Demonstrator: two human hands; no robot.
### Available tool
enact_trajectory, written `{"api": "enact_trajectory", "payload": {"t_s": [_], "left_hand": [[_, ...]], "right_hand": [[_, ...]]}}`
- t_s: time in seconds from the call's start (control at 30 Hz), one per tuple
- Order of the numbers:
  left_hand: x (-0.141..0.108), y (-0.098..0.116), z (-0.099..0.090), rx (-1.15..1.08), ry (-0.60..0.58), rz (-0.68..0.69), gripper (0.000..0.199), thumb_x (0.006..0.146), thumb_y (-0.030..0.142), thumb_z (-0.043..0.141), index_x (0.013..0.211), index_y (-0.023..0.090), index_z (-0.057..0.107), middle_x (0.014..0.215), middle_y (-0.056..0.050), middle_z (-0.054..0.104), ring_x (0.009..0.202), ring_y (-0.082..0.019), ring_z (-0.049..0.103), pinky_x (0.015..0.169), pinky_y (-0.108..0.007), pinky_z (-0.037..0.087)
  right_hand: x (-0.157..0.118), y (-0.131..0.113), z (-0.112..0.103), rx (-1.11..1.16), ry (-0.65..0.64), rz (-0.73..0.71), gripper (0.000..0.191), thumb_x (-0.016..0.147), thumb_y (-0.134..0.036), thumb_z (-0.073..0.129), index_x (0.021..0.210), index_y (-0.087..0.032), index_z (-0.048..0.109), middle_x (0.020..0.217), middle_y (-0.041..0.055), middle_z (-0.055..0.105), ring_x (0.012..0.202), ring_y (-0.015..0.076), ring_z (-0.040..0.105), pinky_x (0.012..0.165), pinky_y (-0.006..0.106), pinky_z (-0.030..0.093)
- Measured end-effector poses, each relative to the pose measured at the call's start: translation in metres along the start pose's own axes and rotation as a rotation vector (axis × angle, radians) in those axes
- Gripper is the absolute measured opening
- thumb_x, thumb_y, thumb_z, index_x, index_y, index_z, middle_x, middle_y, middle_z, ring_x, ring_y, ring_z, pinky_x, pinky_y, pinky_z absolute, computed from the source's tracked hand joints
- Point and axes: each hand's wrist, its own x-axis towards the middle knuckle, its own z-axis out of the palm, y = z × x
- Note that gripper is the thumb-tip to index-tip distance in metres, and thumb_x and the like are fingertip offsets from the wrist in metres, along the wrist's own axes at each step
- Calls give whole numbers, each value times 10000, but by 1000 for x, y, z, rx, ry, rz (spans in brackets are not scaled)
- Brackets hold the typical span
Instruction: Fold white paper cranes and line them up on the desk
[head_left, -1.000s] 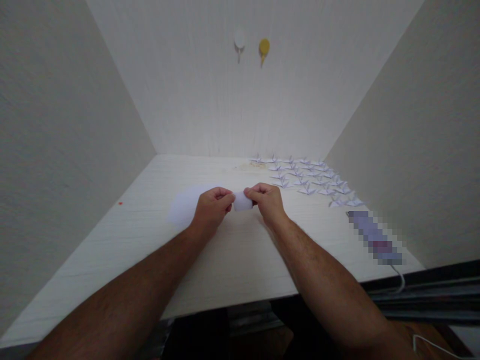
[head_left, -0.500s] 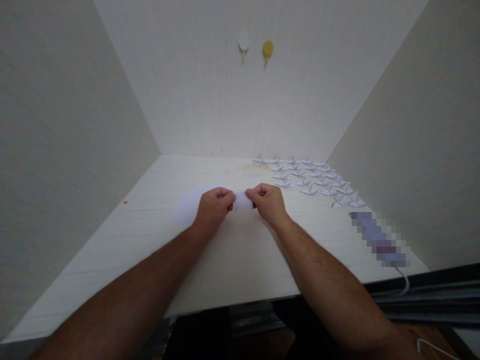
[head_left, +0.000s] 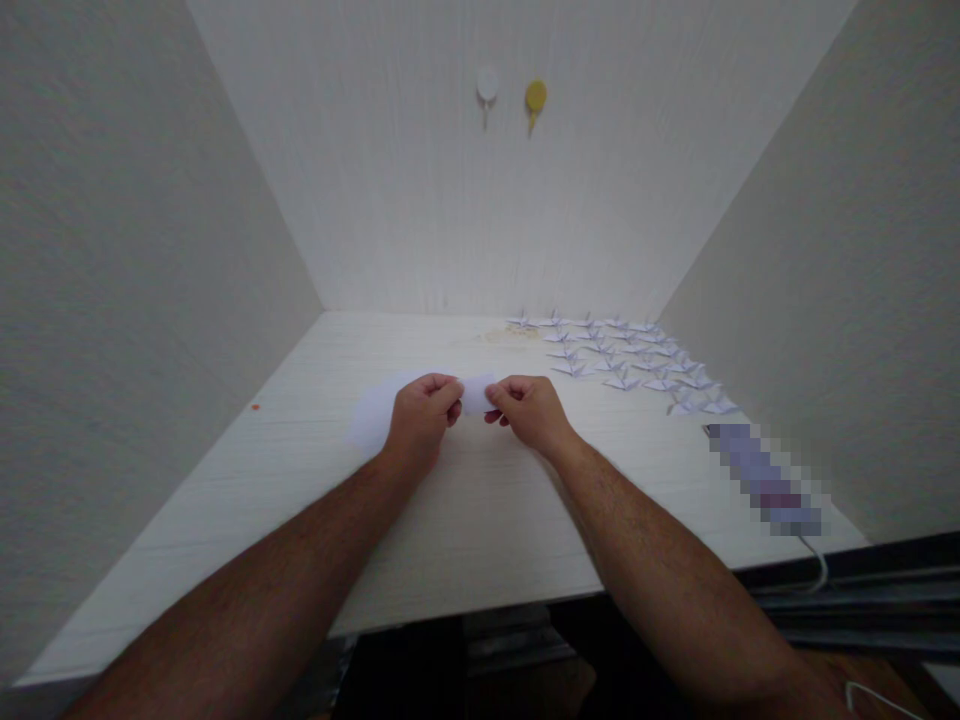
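A small white piece of paper is held between my two hands, just above the white tabletop. My left hand pinches its left end between thumb and fingers. At its right end, my right hand grips it with the thumb on top and fingers behind. Under and beside my left hand lies a pale sheet of paper, partly covered by the hand. Fine creases in the held paper are too small to make out.
Several folded white paper cranes stand in rows at the back right. A blurred-out phone-like object with a white cable lies near the right edge. White and yellow hooks hang on the back wall. Side walls enclose the table.
My hands have shifted slightly left with the paper. The right hand's fingers have moved along the paper, closer to the left hand, and its lower fingers are loosened a little.
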Motion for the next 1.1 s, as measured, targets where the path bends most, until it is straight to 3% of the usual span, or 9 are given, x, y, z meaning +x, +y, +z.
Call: {"api": "enact_trajectory", "payload": {"t_s": [0.13,0.33,0.4,0.53,0.7,0.97,1.1], "left_hand": [[1,-3,0,-20,16,4,136,658,274,654,662,174,562,473,51,494,432,-78,403,435,-220,284],[5,-7,-6,9,-51,-7,90,650,236,639,661,174,574,464,49,485,434,-84,400,424,-216,273],[6,-7,-9,21,-58,16,84,668,239,619,718,170,615,522,32,535,481,-97,454,447,-217,314],[4,-2,-9,94,-104,83,276,679,290,687,928,174,677,738,-5,664,624,-115,557,571,-231,416],[-1,2,-5,230,-175,126,173,675,325,703,711,156,691,675,-22,668,634,-134,574,632,-256,435],[5,-9,-6,173,-30,100,172,655,327,704,650,162,659,582,8,608,549,-119,512,552,-250,385],[5,-11,-4,117,-18,86,165,644,319,713,638,166,650,564,16,588,536,-113,499,553,-251,387]], "right_hand": [[-3,-6,0,-40,14,24,240,816,-314,584,651,-148,637,535,33,654,460,123,615,439,196,425],[-4,-8,-4,-166,19,-8,237,820,-310,583,652,-155,644,542,25,653,433,110,582,424,197,402],[-4,-8,-5,-185,-3,-18,236,822,-307,581,652,-157,644,542,21,651,434,106,578,426,196,399],[-5,-8,-4,-209,-75,9,237,821,-300,587,638,-159,638,539,15,646,422,100,559,421,195,389],[-6,-6,-2,-294,-160,-43,305,848,-367,582,633,-163,656,519,6,638,453,97,558,456,200,360],[-6,-9,0,-576,-186,-187,407,916,-367,502,597,-158,643,540,-3,611,515,86,495,530,228,293],[-6,-11,-2,-605,-201,-219,414,926,-361,492,590,-154,617,527,-10,572,514,83,453,528,235,263]]}}
